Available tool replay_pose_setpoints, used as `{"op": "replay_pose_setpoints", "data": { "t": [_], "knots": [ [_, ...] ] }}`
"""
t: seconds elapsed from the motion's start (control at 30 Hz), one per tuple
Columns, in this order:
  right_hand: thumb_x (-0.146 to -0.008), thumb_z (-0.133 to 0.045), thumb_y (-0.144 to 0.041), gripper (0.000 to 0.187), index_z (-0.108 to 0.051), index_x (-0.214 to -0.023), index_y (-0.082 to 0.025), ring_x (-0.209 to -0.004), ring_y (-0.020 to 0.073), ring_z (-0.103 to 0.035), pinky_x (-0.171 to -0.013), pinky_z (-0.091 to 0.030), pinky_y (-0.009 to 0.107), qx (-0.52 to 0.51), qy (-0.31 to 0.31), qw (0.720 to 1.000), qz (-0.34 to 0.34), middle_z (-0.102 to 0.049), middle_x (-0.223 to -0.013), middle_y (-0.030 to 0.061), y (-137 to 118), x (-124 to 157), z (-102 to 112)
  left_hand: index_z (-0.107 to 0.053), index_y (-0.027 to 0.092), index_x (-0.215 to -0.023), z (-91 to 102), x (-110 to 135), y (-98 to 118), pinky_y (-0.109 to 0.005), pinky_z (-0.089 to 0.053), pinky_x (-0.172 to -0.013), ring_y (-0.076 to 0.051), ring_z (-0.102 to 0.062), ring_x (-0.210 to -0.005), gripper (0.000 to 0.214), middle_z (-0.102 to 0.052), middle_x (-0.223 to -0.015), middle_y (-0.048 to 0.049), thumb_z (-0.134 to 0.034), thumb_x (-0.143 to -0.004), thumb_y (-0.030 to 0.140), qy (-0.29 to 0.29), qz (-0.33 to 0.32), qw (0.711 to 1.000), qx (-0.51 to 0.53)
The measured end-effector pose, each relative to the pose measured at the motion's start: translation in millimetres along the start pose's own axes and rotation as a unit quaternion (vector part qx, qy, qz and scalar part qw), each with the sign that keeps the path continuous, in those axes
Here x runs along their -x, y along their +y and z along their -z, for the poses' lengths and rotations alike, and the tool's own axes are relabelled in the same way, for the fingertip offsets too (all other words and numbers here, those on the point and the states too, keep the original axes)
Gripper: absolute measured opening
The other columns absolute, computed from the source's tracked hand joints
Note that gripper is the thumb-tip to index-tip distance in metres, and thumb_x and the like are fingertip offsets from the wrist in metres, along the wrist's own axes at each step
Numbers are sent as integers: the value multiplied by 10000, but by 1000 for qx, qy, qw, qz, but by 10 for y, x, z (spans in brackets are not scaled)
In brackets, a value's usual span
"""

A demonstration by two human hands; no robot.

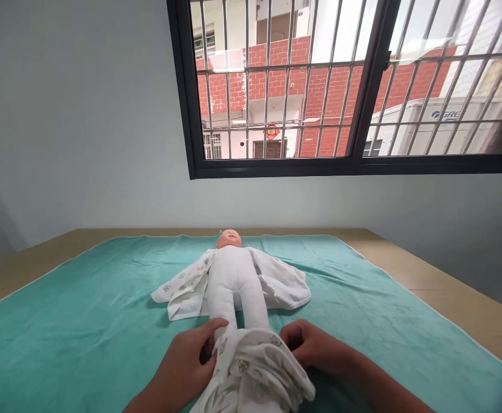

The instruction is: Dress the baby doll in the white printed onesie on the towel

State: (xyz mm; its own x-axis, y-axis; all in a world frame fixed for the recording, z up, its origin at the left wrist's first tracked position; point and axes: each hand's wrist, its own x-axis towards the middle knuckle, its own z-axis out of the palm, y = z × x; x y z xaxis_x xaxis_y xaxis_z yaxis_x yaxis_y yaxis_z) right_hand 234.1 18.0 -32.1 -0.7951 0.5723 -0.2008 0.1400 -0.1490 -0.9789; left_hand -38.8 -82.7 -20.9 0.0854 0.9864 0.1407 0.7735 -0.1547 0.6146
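Note:
A baby doll (pixel 234 272) with a white cloth body lies face up, its head away from me and its legs toward me. Beneath its torso a white printed baby shirt (pixel 187 284) is spread open to both sides. White printed baby pants (pixel 268 367) are bunched around its lower legs, hiding the feet. My left hand (pixel 188 361) grips the left edge of the pants between thumb and fingers, beside one leg. At the opposite edge, my right hand (pixel 313 347) is closed on the pants' fabric, its fingertips partly hidden.
A teal cloth (pixel 83 321) covers most of the wooden table (pixel 457 287), whose bare edges show at the sides and back. Behind the table stands a pale wall (pixel 83 115) with a barred, dark-framed window (pixel 272 166).

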Motion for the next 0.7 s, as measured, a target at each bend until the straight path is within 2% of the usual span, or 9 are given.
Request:
{"op": "replay_pose_setpoints", "data": {
  "t": [0.2, 0.33, 0.5, 0.6, 0.63, 0.7],
  "knots": [
    [-494, -890, -322, 473, -777, -925, -164, -668, 114, -546, -631, -459, 204, 125, -66, 989, -41, -665, -742, -21, -108, 90, 74, -550, 320, -1322, -3, -16, -53, -241, -396, -608, -163, -604, -689, 470, -675, -806, 21, -514, -870, 443, -22, 33, 999, -25],
    [-457, -898, -341, 501, -782, -921, -193, -663, 122, -542, -586, -458, 181, 210, -85, 971, -80, -661, -728, -42, -182, 125, 83, -502, 359, -1378, -18, -24, -111, -255, -426, -658, -184, -616, -723, 559, -682, -804, 25, -556, -832, 470, -28, 53, 996, -70],
    [-446, -904, -344, 491, -773, -891, -183, -714, 127, -553, -685, -477, 198, 159, -127, 978, -45, -660, -775, -42, -125, 121, 103, -529, 415, -1347, -21, -40, -167, -248, -457, -654, -189, -642, -721, 536, -720, -804, 32, -552, -821, 517, -38, 28, 995, -88],
    [-446, -907, -311, 441, -740, -829, -170, -645, 99, -513, -606, -446, 183, 120, -79, 989, -30, -614, -693, -49, -74, 94, 117, -616, 420, -1260, -13, -53, -171, -225, -481, -634, -174, -662, -684, 452, -747, -817, 37, -557, -818, 492, -35, -20, 998, -50],
    [-459, -902, -298, 411, -721, -805, -171, -637, 92, -505, -585, -430, 177, 109, -43, 993, -12, -605, -697, -50, -62, 77, 114, -641, 424, -1228, -12, -59, -169, -216, -491, -630, -170, -669, -678, 423, -756, -828, 41, -565, -815, 479, -31, -32, 999, -28],
    [-536, -871, -284, 319, -683, -769, -174, -690, 96, -533, -596, -426, 181, 101, 44, 992, 59, -631, -847, -24, -46, 33, 85, -667, 436, -1186, -17, -74, -166, -204, -512, -627, -167, -679, -670, 383, -767, -855, 51, -579, -814, 453, -23, -43, 999, 20]
  ]
}}
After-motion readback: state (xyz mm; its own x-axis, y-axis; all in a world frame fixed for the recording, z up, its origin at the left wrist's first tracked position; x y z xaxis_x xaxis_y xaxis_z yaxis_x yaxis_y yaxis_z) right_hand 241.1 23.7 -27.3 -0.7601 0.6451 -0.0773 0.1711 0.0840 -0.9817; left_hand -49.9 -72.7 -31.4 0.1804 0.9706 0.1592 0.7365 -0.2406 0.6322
